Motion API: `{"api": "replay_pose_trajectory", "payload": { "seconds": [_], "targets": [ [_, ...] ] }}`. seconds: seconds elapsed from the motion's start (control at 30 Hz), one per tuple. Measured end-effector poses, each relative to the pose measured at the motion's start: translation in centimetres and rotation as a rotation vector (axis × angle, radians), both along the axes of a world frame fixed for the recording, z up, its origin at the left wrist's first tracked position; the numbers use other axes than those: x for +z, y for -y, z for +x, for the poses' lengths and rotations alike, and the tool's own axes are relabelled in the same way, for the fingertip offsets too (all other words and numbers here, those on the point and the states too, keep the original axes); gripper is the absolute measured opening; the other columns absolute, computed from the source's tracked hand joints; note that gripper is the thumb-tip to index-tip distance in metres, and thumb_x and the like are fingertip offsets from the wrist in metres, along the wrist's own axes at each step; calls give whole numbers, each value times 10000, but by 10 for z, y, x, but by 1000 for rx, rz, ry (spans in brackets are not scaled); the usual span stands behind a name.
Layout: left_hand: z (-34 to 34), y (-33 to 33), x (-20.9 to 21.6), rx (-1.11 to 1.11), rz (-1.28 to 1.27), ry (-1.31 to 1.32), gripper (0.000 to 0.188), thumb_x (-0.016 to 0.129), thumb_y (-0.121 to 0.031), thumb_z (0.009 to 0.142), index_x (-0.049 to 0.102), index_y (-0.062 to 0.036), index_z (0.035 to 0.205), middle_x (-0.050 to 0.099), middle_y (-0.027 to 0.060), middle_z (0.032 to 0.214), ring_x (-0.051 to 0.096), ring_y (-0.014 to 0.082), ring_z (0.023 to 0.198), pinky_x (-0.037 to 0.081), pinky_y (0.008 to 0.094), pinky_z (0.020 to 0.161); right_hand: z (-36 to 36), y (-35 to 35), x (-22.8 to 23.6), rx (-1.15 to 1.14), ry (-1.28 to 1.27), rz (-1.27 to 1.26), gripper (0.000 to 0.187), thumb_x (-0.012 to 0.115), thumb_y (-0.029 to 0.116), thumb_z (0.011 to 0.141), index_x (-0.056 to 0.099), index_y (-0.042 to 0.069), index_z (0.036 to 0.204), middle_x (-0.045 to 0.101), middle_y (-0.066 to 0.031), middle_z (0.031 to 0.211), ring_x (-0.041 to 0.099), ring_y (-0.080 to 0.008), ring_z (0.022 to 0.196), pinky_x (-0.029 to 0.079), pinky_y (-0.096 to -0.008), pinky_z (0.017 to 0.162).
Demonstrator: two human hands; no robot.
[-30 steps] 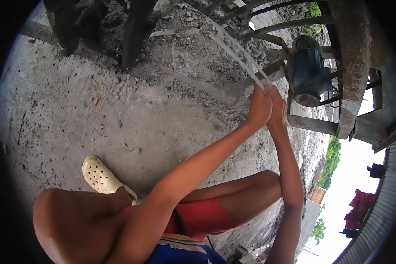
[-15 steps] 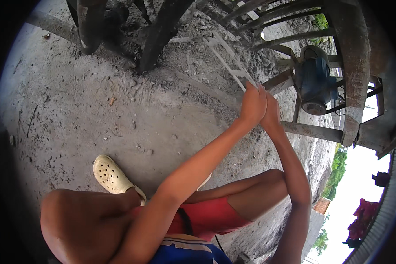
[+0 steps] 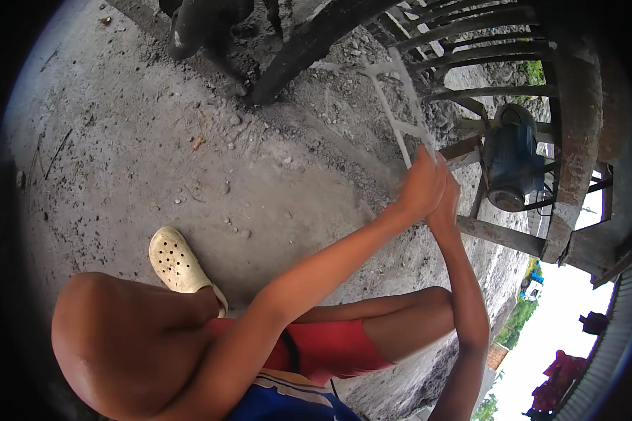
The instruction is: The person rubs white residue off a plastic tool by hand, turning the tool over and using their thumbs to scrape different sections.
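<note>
A pale grey, ladder-shaped frame with two long rails and crosspieces extends away from my hands, over the rubble-strewn ground. My left hand is closed at its near end. Pressed against it on the right, my right hand is closed there too, its fingers partly hidden behind the left. Both arms are stretched forward. The frame looks slightly blurred, and I cannot tell whether its far end touches the ground.
Just right of my hands stands a rusty metal structure with curved bars and a blue motor. A dark slanted post rises at the far middle. My foot in a cream clog rests on dusty ground.
The whole view has tilted, shifting the scene rightward. The frame's far end has swung right in the picture. Both hands keep their grip at its near end.
</note>
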State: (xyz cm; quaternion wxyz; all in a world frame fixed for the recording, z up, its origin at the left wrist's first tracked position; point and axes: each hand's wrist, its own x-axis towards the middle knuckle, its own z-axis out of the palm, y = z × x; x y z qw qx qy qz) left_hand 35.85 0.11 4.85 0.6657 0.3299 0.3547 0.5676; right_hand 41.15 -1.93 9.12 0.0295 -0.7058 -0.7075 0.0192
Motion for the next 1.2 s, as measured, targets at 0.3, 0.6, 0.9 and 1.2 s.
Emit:
{"api": "replay_pose_trajectory", "payload": {
  "seconds": [0.3,0.6,0.9,1.2],
  "targets": [
    [-4,-20,-33,-27,-98,117,217,377,-121,841,354,76,929,520,223,829,531,355,805,400,407,733,-9,-18,-19,-28,-73,-129,351,535,116,755,502,27,1093,533,-186,1042,542,-352,905,412,-383,778],
    [-40,6,27,145,229,-7,249,439,-132,826,353,66,950,472,316,822,472,464,795,379,479,688,-43,-5,31,218,-305,235,367,522,154,771,477,20,1110,511,-200,1051,506,-356,948,395,-381,788],
    [-17,4,-3,95,-37,-11,112,421,-98,813,387,3,846,487,153,719,496,280,653,407,348,638,-15,9,-11,43,-185,41,400,512,182,790,442,0,1140,481,-204,1038,478,-351,980,385,-377,811],
    [4,-6,-37,51,-12,86,120,458,-71,774,395,5,844,508,120,773,517,215,712,411,333,655,-14,-2,-20,-85,-70,-132,396,455,175,812,426,16,1173,492,-188,1015,489,-323,960,381,-358,808]
  ]
}}
